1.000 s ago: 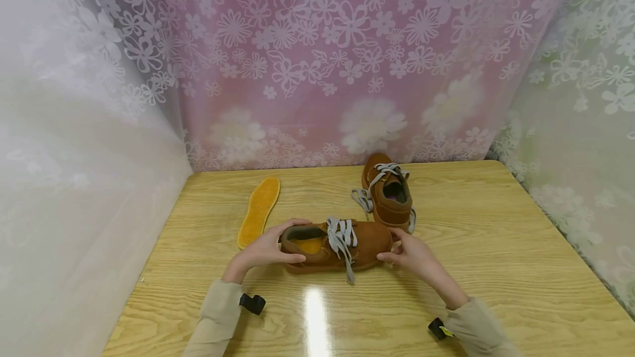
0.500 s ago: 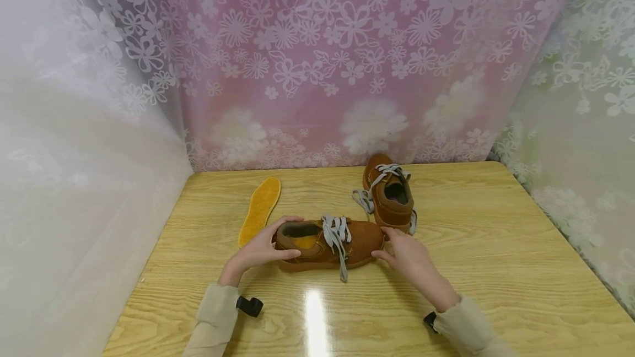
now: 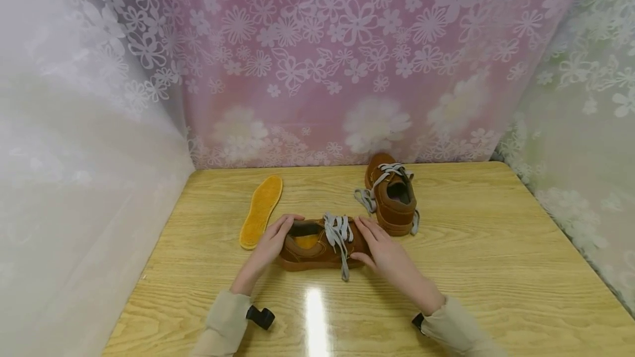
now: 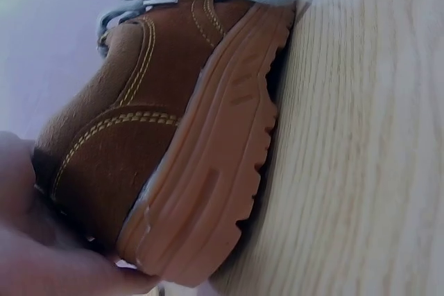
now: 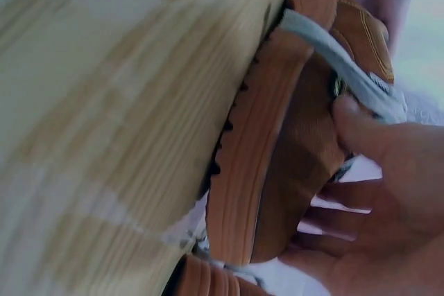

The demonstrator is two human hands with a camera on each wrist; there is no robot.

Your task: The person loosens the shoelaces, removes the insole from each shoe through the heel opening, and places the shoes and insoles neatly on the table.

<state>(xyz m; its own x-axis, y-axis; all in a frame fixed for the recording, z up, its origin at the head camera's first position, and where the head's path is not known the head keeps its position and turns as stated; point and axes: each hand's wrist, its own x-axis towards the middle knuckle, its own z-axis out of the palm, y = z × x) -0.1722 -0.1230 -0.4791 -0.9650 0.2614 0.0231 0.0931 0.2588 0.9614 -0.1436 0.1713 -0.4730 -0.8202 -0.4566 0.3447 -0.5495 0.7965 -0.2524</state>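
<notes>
A brown lace-up shoe stands sole-down on the wooden table, toe to the right, with yellow lining visible inside its opening. My left hand grips the heel; part of it shows at the heel in the left wrist view, below the stitched side. Over the toe lies my right hand, thumb on the near side and fingers across the far side, hiding the toe tip from the head camera. In the right wrist view that thumb presses the upper beside the grey laces.
Behind the right hand sits the matching brown shoe, toe to the back, its grey laces loose. A yellow insole lies flat at the left. Flowered curtains enclose the table at the back and sides.
The right hand has slid left from the toe tip over the front of the shoe. The left hand has shifted slightly around the heel. The shoe moved a little left, then slightly back right.
</notes>
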